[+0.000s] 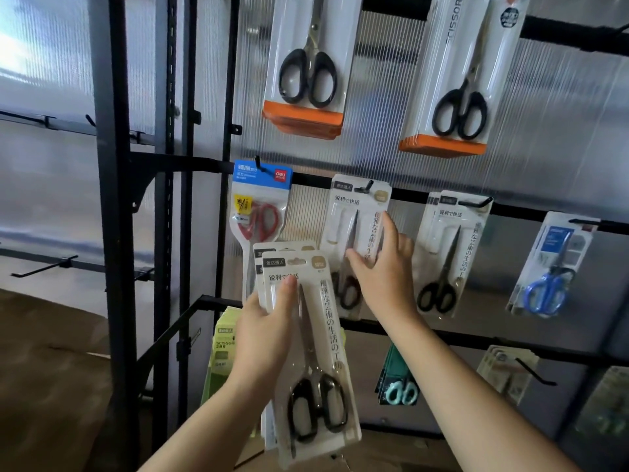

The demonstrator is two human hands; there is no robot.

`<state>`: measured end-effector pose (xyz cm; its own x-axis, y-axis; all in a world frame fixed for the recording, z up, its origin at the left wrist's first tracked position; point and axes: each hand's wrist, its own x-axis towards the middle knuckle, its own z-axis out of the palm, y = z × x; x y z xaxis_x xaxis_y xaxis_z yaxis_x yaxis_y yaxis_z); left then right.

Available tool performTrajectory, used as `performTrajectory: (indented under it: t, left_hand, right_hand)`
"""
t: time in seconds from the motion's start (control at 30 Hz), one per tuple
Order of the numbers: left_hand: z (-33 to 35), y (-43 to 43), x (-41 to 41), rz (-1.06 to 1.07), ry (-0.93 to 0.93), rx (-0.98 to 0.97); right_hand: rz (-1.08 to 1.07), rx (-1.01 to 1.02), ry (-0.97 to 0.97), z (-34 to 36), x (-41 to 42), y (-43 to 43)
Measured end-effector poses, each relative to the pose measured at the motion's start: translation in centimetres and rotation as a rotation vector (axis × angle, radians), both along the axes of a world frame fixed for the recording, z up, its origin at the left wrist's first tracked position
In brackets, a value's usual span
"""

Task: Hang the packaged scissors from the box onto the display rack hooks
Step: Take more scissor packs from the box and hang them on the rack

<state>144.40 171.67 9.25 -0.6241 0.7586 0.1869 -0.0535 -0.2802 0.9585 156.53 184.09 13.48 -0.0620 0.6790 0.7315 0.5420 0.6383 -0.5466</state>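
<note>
Now the left hand (263, 330) clamps a small stack of white scissor packs (308, 338), thumb pressed on the front card, low before the display rack (136, 233). Meanwhile the right hand (383, 267) lies open-fingered against a matching hung pack (355, 219) on the middle-row hook (364, 188), beside the red-handled pack (260, 206).

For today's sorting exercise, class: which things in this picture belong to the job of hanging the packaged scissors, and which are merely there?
Part of the job:
- left hand, holding a stack of white scissor packs
- right hand, on the hung white pack
- its hook

Merely there:
- red scissors pack
- blue scissors pack
- orange-based packs
- teal scissors
- empty hooks at left
</note>
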Motion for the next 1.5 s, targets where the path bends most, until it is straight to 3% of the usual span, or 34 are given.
performTrajectory:
  t: [0.1,0.2,0.37,0.53,0.7,0.9,1.13,1.5]
  left_hand:
    - [0.1,0.4,0.6,0.021,0.019,-0.017]
    - [0.0,0.7,1.3,-0.011,0.014,-0.029]
    - [0.0,1.2,1.8,-0.047,-0.01,-0.066]
    - [-0.3,1.8,2.0,-0.098,-0.022,-0.08]
    - [-0.3,1.7,2.5,-0.12,-0.051,-0.075]
    - [-0.8,1.5,2.1,0.005,0.053,-0.053]
    - [-1.0,1.9,1.2,0.035,0.052,-0.046]
    - [-0.1,0.8,0.1,0.066,0.048,-0.006]
  right_hand:
    - [-0.042,0.014,0.027,-0.5,0.9,-1.3]
    - [0.137,-0.044,0.054,-1.3,1.4,-3.6]
    - [0.303,-0.274,-0.126,-3.1,1.8,-6.3]
    - [0.24,-0.242,-0.118,-3.8,1.5,-6.0]
    - [0.229,-0.221,0.119,-3.9,1.6,-5.4]
    - [0.161,-0.082,0.187,-1.9,2.5,-5.1]
    - [0.092,0.063,0.117,2.7,2.0,-3.9]
    - [-0.016,-0.047,0.025,3.2,0.6,-1.7]
